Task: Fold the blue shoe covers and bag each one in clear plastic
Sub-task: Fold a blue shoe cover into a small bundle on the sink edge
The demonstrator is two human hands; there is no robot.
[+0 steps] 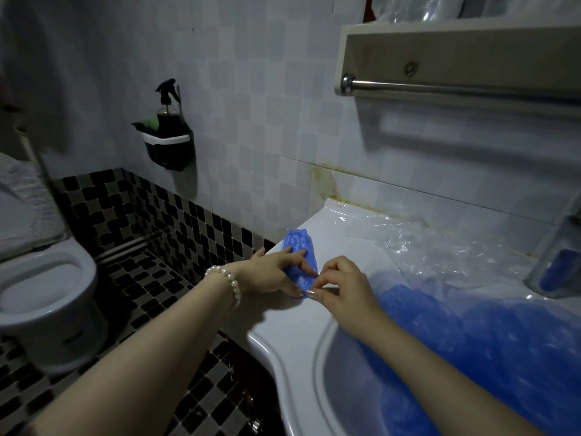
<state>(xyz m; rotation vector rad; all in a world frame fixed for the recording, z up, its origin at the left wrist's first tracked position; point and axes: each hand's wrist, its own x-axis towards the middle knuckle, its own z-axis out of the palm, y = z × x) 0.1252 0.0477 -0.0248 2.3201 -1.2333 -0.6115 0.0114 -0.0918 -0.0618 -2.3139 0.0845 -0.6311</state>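
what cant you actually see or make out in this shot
Head view only:
- Blue shoe cover: near end hidden under the left hand and right hand.
- Heap of blue covers: cut off by the right edge.
- Glass jar: cut by the edge, blue contents unclear.
- Clear plastic: separate bags can't be counted.

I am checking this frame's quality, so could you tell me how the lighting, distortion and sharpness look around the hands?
Head view: dim, bluish light; wide-angle bending curves the towel bar; the left hand and right hand are fairly sharp on the blue shoe cover, casting a soft shadow on the sink rim; glare streaks the clear plastic.
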